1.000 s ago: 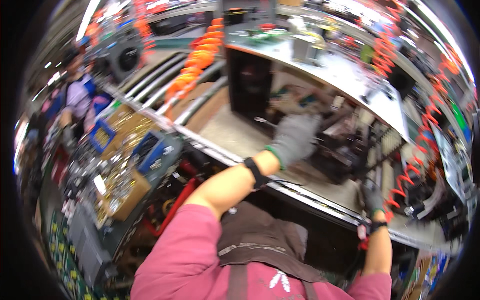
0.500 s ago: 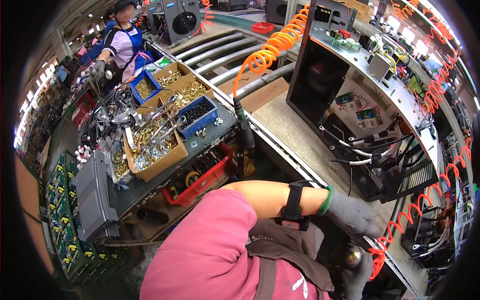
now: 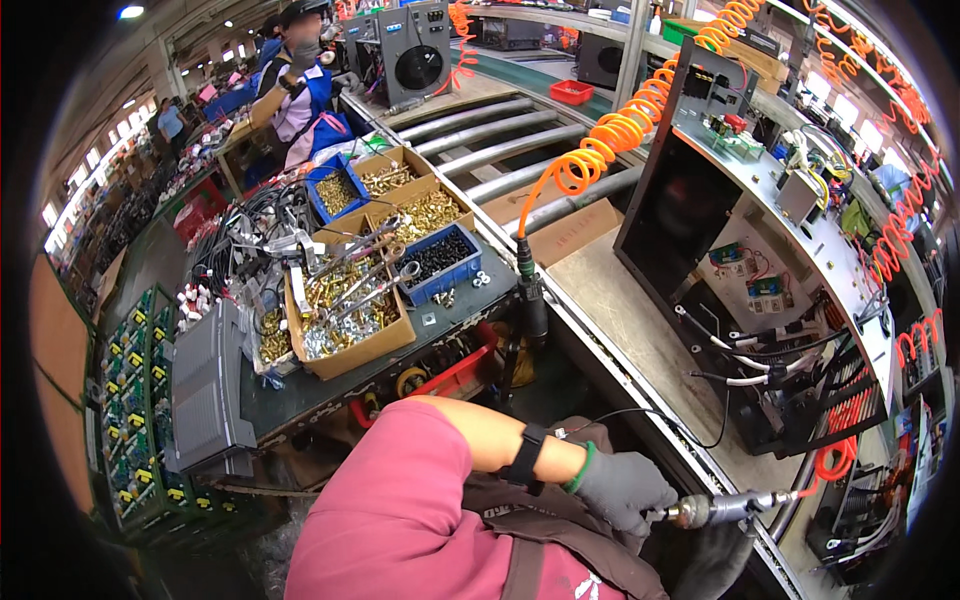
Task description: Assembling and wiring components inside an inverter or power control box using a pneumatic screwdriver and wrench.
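My left hand (image 3: 622,492), in a grey glove with a green cuff, is closed at the tip end of a silver air screwdriver (image 3: 728,508). The tool lies almost level, its brass-coloured nose toward my left fingers and its tail joined to a coiled orange-red hose (image 3: 838,455). Just below the tool is my right hand (image 3: 712,568), also gloved; it is dark and blurred, and its fingers are mostly hidden. A black-fronted metal machine housing (image 3: 672,190) with cables and small circuit boards inside stands open on the line to the right of my hands.
Left of me, a bench (image 3: 455,320) bears cardboard boxes of brass fasteners (image 3: 425,215) and a blue bin of black screws (image 3: 440,262). A second driver (image 3: 532,300) hangs from an orange coiled hose. Rollers (image 3: 510,135) lie beyond; a co-worker (image 3: 300,105) stands far left.
My left hand has moved left and down to the tool's tip. The air screwdriver has swung into plain view, lying level. The view has shifted, and the co-worker's hand has risen.
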Motion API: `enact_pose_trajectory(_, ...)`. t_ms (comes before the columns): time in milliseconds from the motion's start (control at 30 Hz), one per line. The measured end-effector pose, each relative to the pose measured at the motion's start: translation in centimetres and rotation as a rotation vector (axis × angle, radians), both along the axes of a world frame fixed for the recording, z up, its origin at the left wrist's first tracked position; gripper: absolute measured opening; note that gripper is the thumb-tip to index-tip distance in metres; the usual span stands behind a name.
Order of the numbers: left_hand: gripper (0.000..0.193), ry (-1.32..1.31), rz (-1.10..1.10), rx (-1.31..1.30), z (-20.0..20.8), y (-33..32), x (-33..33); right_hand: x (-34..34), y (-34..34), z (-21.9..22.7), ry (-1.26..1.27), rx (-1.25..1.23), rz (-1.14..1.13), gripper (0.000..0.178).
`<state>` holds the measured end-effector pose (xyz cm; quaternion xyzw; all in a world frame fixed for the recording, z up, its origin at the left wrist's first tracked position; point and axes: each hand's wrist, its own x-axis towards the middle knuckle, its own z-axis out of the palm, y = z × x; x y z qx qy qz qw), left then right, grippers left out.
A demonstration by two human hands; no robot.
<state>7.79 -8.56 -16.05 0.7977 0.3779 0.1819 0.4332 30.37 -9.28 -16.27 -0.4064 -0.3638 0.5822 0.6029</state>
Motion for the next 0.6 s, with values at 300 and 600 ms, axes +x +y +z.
enact_pose_trajectory(300, 0.061, 0.319, 0.146, 0.233, 6.9, 2.9, -7.5, -0.4, 3.6, 1.0, 0.248, -0.279, -0.159, 0.062)
enact_pose_trajectory(600, 0.027, 1.417, 1.321, -0.131, 10.9, -9.0, -40.1, 0.6, 6.7, 2.1, -0.008, -0.082, -0.206, 0.070)
